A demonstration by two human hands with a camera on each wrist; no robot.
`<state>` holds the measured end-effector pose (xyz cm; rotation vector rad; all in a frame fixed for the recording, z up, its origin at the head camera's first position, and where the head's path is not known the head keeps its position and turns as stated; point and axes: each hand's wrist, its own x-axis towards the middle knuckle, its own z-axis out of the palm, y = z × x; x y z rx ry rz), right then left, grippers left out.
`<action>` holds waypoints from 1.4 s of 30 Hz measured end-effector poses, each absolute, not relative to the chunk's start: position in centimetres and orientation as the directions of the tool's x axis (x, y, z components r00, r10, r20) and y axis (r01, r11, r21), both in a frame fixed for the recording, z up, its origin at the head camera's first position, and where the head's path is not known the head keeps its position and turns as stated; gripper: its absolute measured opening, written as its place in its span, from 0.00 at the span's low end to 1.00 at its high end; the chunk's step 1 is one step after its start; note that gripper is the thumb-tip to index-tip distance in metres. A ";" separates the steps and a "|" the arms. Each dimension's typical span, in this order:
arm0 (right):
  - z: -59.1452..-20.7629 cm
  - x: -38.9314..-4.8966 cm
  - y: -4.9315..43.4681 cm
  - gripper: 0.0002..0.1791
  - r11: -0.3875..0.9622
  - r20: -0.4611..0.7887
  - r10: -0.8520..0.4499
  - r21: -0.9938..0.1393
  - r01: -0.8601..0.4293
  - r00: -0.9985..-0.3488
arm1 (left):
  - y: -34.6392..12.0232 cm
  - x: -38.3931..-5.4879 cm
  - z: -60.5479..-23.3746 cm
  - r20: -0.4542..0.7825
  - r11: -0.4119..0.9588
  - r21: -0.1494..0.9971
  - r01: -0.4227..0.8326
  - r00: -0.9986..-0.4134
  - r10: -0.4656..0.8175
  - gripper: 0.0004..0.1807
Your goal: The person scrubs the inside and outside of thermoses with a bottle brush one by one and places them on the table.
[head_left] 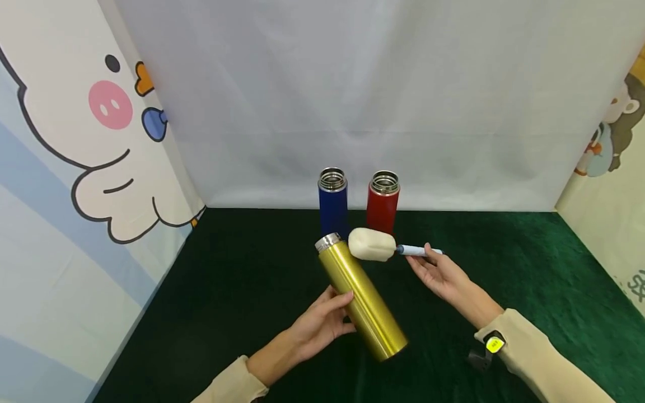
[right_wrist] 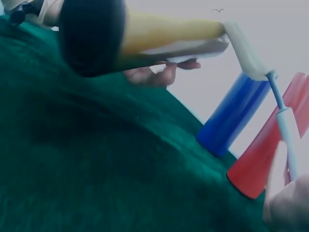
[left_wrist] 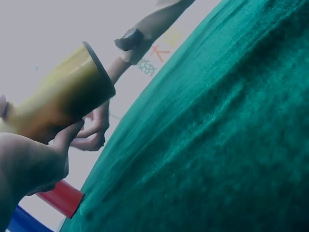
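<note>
My left hand (head_left: 322,324) grips a yellow thermos bottle (head_left: 363,302) round its body. The bottle is lidless and tilted, its metal neck pointing up and to the left, and it is held above the table. In the right wrist view its dark base (right_wrist: 91,38) faces the camera. My right hand (head_left: 440,274) holds a bottle brush by its pale blue handle (head_left: 415,250), pinched between thumb and fingers. The brush's cream sponge head (head_left: 372,244) is beside the bottle's upper end in the head view, outside the mouth. Whether sponge and bottle touch, I cannot tell.
Behind my hands, a blue bottle (head_left: 333,207) and a red bottle (head_left: 383,204) stand upright without lids, side by side near the back wall. A dark green cloth (head_left: 227,291) covers the table. Printed curtains (head_left: 75,184) rise along the sides.
</note>
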<state>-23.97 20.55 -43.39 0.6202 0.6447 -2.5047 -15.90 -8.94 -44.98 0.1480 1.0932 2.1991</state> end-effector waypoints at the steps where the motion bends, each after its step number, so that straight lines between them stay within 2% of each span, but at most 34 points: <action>1: -43.6 -23.7 21.0 0.28 -0.766 -0.522 -0.333 -0.336 0.548 -0.785 | -9.0 -15.9 -45.0 -0.182 -0.432 0.742 -0.513 -0.774 0.607 0.29; 4: -44.1 -23.0 22.2 0.17 -0.724 -0.519 -0.334 -0.394 0.567 -0.787 | -9.2 -16.1 -44.9 -0.178 -0.446 0.739 -0.505 -0.785 0.593 0.31; 6: -44.3 -22.6 22.8 0.14 -0.685 -0.523 -0.322 -0.447 0.575 -0.789 | -9.4 -16.2 -44.8 -0.179 -0.457 0.733 -0.503 -0.792 0.584 0.30; 13: -44.1 -22.2 24.5 0.19 -0.541 -0.528 -0.194 -0.645 0.539 -0.827 | -10.1 -17.0 -44.0 -0.160 -0.525 0.708 -0.472 -0.832 0.532 0.24; 16: -43.9 -22.1 25.2 0.15 -0.465 -0.481 -0.153 -0.736 0.493 -0.863 | -10.3 -17.4 -43.6 -0.134 -0.553 0.716 -0.426 -0.861 0.491 0.21; 20: -43.7 -22.2 25.6 0.14 -0.377 -0.405 -0.126 -0.824 0.422 -0.905 | -10.7 -17.5 -43.3 -0.138 -0.581 0.710 -0.398 -0.887 0.440 0.22; 31: -43.1 -22.5 25.3 0.15 -0.252 -0.289 -0.008 -0.926 0.282 -0.957 | -10.7 -17.7 -43.5 -0.171 -0.613 0.703 -0.360 -0.923 0.346 0.21; 38: -43.0 -22.6 23.9 0.37 -0.084 -0.149 0.034 -0.986 0.146 -0.988 | -10.2 -18.2 -44.0 -0.173 -0.571 0.762 -0.307 -0.945 0.278 0.23; 42: -42.5 -22.0 23.0 0.30 -0.056 -0.081 -0.027 -0.995 0.083 -0.996 | -9.8 -18.4 -44.4 -0.161 -0.531 0.792 -0.301 -0.942 0.293 0.30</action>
